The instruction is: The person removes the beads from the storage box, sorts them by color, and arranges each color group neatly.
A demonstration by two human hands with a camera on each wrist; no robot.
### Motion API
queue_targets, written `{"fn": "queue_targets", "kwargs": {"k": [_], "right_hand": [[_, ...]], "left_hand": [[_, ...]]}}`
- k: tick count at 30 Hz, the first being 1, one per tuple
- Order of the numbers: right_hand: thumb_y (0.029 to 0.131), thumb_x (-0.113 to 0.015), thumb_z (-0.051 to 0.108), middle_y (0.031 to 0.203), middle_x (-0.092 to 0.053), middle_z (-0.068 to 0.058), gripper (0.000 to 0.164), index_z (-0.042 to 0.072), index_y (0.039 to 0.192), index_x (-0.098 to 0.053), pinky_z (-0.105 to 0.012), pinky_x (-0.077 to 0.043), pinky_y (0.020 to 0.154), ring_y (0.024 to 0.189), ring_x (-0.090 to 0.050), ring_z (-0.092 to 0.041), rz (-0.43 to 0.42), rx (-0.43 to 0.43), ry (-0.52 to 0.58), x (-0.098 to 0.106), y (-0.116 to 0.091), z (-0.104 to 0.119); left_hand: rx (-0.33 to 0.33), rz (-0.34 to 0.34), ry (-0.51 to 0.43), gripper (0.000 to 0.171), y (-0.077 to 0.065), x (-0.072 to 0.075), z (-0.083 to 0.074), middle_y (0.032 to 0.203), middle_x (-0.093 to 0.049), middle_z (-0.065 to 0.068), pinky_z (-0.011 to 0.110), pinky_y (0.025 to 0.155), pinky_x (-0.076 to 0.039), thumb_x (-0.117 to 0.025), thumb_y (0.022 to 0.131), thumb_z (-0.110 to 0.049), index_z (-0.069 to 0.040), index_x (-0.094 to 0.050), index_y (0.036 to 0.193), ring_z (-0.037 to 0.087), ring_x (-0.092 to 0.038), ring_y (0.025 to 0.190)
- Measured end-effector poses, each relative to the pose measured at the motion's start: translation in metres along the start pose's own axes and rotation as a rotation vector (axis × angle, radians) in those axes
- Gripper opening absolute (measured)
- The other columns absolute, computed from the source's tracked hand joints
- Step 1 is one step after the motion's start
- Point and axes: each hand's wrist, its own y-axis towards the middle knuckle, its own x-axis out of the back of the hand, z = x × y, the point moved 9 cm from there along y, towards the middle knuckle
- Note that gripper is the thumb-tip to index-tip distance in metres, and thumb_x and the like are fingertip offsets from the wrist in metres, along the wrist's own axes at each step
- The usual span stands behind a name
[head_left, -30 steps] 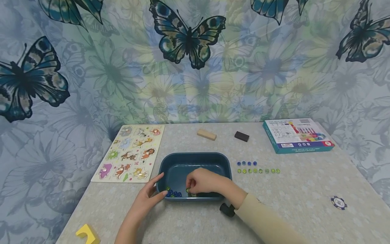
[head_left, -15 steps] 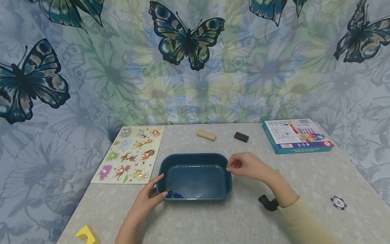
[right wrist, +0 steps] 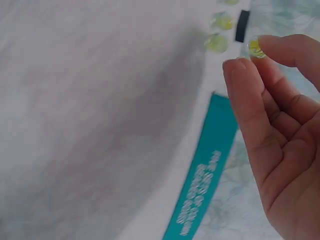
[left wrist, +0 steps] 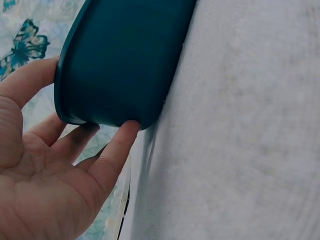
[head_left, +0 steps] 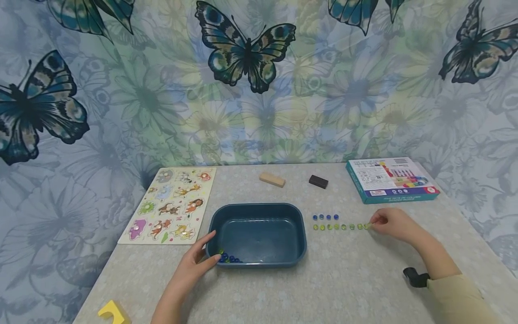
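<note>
In the head view a dark blue tub (head_left: 256,238) stands mid-table, with several blue and green marbles (head_left: 229,258) in its near left corner. My left hand (head_left: 193,265) touches the tub's left end with spread, fairly straight fingers; its fingertips (left wrist: 134,126) meet the outer wall in the left wrist view. My right hand (head_left: 390,222) pinches a clear yellow-green marble (right wrist: 256,48) between thumb and finger. This hand is at the right end of a row of green marbles (head_left: 337,227). Behind that row lies a shorter row of blue marbles (head_left: 328,217).
An animal puzzle board (head_left: 171,207) lies at the left. Farther back are a wooden block (head_left: 272,179), a black block (head_left: 318,182) and a teal-edged box (head_left: 392,181). A yellow arch block (head_left: 115,312) sits front left, and a butterfly-print cloth (head_left: 267,126) hangs behind.
My right hand has lifted a green marble out of the tub and moved right to the end of the green row. My left hand stays at the tub.
</note>
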Motion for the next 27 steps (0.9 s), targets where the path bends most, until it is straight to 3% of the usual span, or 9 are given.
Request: {"fn": "queue_targets", "kwargs": {"k": [5, 13, 23, 27], "right_hand": [[0.083, -0.068, 0.021, 0.075, -0.057, -0.002, 0.019, 0.003, 0.090, -0.065, -0.029, -0.046, 0.061, 0.071, -0.050, -0.017, 0.024, -0.074, -0.008, -0.003, 0.001, -0.023], [0.083, -0.068, 0.019, 0.075, -0.057, -0.003, 0.018, 0.002, 0.089, -0.064, -0.029, -0.047, 0.062, 0.070, -0.051, -0.017, 0.032, -0.118, -0.023, -0.005, 0.005, -0.030], [0.083, -0.068, 0.022, 0.081, -0.058, -0.005, 0.030, 0.000, 0.102, -0.060, -0.030, -0.048, 0.062, 0.070, -0.052, -0.018, 0.052, -0.146, -0.042, 0.000, 0.002, -0.021], [0.085, -0.067, 0.021, 0.082, -0.058, -0.004, 0.028, 0.002, 0.104, -0.061, -0.029, -0.047, 0.063, 0.072, -0.051, -0.018, -0.007, -0.055, -0.047, 0.006, 0.005, 0.004]], "left_hand": [[-0.003, 0.002, 0.002, 0.064, 0.000, 0.001, 0.000, 0.152, -0.025, 0.007, 0.052, 0.111, -0.018, -0.070, 0.084, -0.020, -0.022, -0.041, 0.140, 0.034, -0.018, 0.139], [-0.002, -0.001, 0.007, 0.064, -0.001, 0.000, -0.001, 0.152, -0.025, 0.008, 0.052, 0.111, -0.018, -0.071, 0.083, -0.021, -0.023, -0.041, 0.140, 0.035, -0.018, 0.139], [0.008, -0.009, 0.016, 0.064, -0.001, 0.000, 0.000, 0.152, -0.025, 0.009, 0.052, 0.110, -0.020, -0.071, 0.083, -0.021, -0.023, -0.042, 0.140, 0.036, -0.019, 0.139], [0.010, -0.010, 0.019, 0.065, -0.001, 0.001, 0.000, 0.152, -0.025, 0.008, 0.052, 0.110, -0.020, -0.071, 0.083, -0.021, -0.023, -0.042, 0.140, 0.036, -0.019, 0.139]]}}
